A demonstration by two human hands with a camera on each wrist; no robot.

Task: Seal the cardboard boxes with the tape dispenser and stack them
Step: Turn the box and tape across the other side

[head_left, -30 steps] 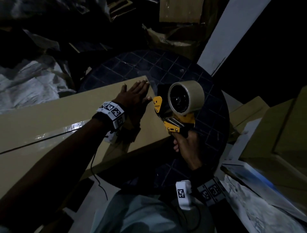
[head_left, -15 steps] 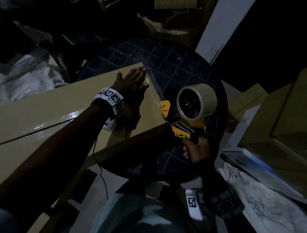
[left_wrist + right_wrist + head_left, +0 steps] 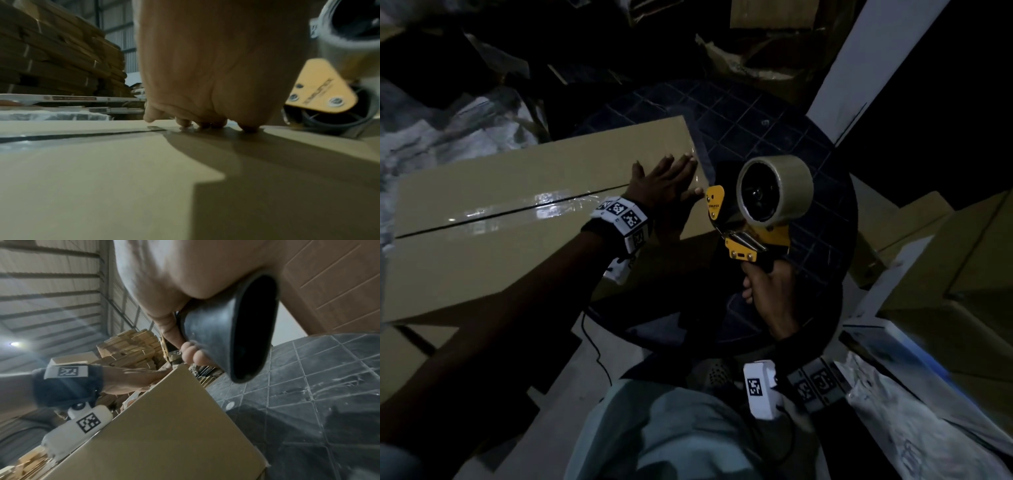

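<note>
Head view: the left hand (image 3: 661, 185) lies flat, fingers straight, on the taped seam at the end of a cardboard box (image 3: 517, 219). Just beyond the fingertips, the right hand (image 3: 770, 294) is wrapped round the handle of a yellow tape dispenser (image 3: 753, 212).

Left wrist view: fingertips (image 3: 248, 128) press the box top (image 3: 102, 178); the dispenser (image 3: 320, 87) sits close beside them.

Right wrist view: fingers (image 3: 191, 352) curl round the black handle (image 3: 236, 337), above the box corner (image 3: 180, 418).

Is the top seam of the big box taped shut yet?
Taped shut: glossy clear tape runs along the box seam to the left hand, pressed flat at its end.
</note>
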